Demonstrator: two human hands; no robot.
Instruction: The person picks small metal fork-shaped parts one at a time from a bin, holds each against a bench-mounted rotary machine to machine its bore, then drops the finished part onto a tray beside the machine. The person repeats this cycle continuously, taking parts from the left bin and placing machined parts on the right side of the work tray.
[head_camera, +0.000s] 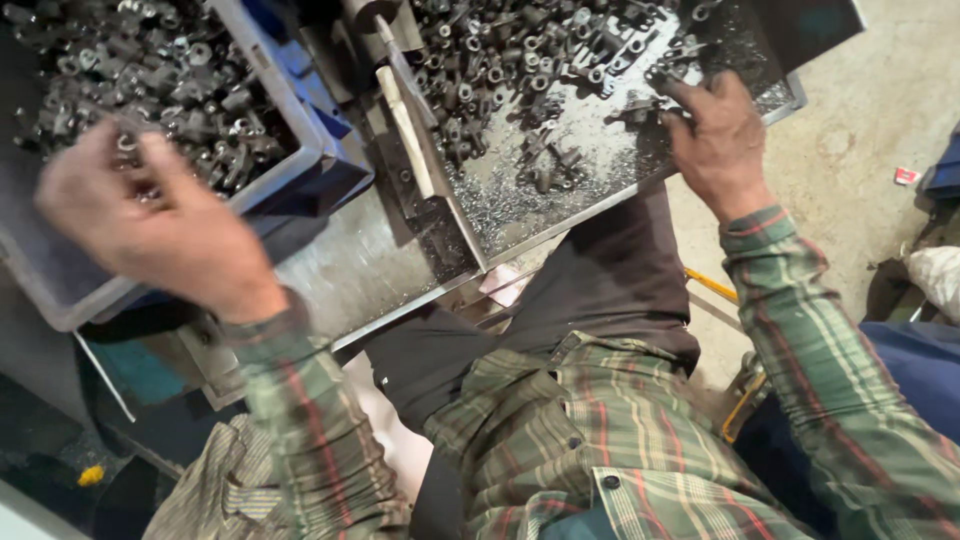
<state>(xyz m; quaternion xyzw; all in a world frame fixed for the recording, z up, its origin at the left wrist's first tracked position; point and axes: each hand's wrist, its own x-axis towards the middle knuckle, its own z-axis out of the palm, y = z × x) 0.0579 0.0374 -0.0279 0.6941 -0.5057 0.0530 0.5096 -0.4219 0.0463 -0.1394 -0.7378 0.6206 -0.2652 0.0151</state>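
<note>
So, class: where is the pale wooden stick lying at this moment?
In the head view, the pale wooden stick lies upper centre, between the blue bin on the left and the metal tray of small parts on the right.

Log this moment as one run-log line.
left hand: over grey bin of dark metal parts | right hand: on loose parts on metal tray | seated, plaid shirt

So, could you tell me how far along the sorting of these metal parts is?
Done: many parts fill the grey bin. In hand: the left hand is over the bin, blurred; the right hand touches parts on the tray. Left: a big pile remains there.
</note>
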